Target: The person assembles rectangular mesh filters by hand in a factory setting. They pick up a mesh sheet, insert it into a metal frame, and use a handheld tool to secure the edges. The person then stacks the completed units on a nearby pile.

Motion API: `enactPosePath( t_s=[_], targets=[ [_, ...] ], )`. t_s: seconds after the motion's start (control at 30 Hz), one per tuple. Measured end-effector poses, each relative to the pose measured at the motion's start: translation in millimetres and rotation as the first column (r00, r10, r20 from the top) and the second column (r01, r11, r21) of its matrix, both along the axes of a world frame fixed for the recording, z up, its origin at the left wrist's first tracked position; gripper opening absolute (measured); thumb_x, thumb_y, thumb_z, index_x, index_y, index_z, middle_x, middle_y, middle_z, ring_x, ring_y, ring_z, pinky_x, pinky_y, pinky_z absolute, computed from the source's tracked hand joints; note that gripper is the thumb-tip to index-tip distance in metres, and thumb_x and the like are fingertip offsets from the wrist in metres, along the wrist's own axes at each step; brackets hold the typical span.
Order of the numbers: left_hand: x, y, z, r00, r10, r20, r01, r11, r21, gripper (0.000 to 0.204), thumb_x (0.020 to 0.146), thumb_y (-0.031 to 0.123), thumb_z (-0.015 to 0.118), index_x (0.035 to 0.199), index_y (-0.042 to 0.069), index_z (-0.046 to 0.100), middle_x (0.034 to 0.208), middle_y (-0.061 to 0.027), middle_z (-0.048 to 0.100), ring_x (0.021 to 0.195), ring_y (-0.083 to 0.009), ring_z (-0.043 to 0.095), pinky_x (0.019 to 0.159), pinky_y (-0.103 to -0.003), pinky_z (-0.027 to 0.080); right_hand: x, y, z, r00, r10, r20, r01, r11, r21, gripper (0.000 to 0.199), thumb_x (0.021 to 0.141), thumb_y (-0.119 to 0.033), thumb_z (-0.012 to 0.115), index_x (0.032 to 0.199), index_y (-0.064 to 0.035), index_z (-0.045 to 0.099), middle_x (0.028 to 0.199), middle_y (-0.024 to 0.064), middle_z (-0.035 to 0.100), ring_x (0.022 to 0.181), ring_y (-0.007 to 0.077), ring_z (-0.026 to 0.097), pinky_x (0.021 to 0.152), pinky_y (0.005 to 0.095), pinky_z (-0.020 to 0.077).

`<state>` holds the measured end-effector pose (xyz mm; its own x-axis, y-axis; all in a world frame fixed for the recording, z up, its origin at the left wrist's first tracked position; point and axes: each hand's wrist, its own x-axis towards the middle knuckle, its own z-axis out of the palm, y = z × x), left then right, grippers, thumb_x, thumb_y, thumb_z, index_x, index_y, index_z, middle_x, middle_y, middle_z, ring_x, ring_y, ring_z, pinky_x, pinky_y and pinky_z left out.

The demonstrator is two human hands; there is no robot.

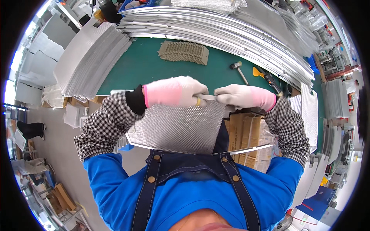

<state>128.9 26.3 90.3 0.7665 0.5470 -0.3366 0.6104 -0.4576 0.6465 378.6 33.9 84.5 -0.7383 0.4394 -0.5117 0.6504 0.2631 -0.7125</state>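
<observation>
Two gloved hands, left hand [181, 92] and right hand [239, 96]; one perforated metal panel [177, 127] below their fingers; beyond the fingers, one hammer [239, 70], one yellow scraper [258, 72], one cardboard stack [184, 52].

Knitted cloth gloves are covering both hands [181, 92], gripping a perforated metal mesh panel [177, 129] that is glinting dully; the worktop [142, 65] is showing matt green; stacked cardboard pieces [184, 52] are looking rough.
</observation>
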Motion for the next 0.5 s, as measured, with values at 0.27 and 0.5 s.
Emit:
enactPosePath(
  t_s=[0.27, 0.5],
  targets=[
    [-45, -33, -43, 0.927, 0.351, 0.135, -0.376, 0.858, 0.349, 0.028, 0.096, 0.033, 0.063, 0.103, 0.007, 0.064, 0.081, -0.0178, 0.069, 0.079, -0.0381, 0.070, 0.071, -0.047, 0.055, -38, -18, 26, 0.989, 0.141, -0.049, -0.012, 0.405, 0.914, 0.021, 0.094, -0.026, 0.062, 0.100, -0.0064, 0.062, 0.094, 0.0109, 0.069, 0.086, 0.0296, 0.066, 0.077, 0.0410, 0.0522],
    [-174, -18, -20, 0.057, 0.497, 0.866, -0.941, 0.316, -0.119, 0.042, 0.108, 0.035, 0.050, 0.119, -0.003, 0.064, 0.098, -0.0007, 0.067, 0.086, -0.0089, 0.059, 0.078, -0.024, 0.047, -38, -71, -15, 0.763, -0.230, -0.604, 0.565, 0.691, 0.451, 0.056, 0.084, -0.016, 0.074, 0.133, 0.0027, 0.054, 0.123, 0.0221, 0.065, 0.113, 0.0375, 0.063, 0.099, 0.0429, 0.0482]
  ],
)
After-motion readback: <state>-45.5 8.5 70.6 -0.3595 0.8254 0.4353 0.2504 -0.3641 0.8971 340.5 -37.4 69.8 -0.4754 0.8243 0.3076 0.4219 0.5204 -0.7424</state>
